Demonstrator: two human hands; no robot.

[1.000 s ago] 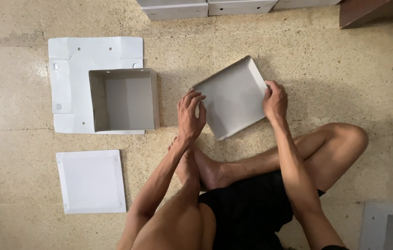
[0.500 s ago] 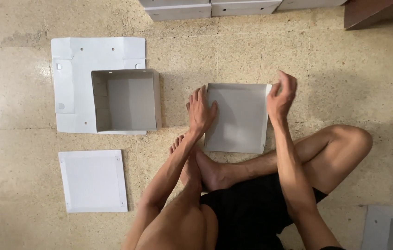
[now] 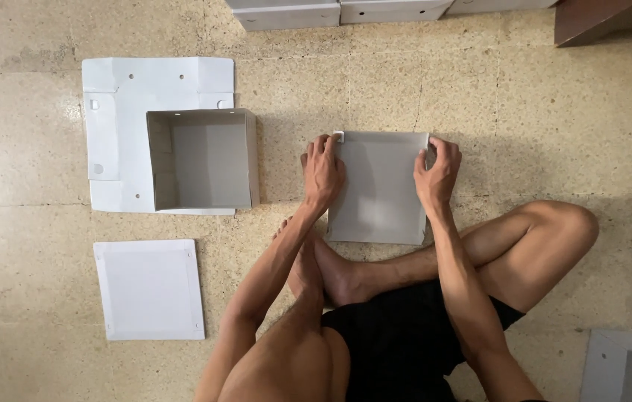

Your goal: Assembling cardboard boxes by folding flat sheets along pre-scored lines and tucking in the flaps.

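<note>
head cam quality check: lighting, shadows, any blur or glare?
Head view: soft, even light; no glare on the grey panel. Both the left hand and right hand look sharp, no motion blur. Faint shadow inside the open box; floor texture stays crisp.

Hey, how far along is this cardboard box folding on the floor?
Done, it seems: one grey box stands open and folded up, on a flat white sheet. In hand: the left hand and right hand grip the two sides of a grey flat piece, its far edge bent up. Left: that piece is not yet a box, and a white square panel lies untouched.
</note>
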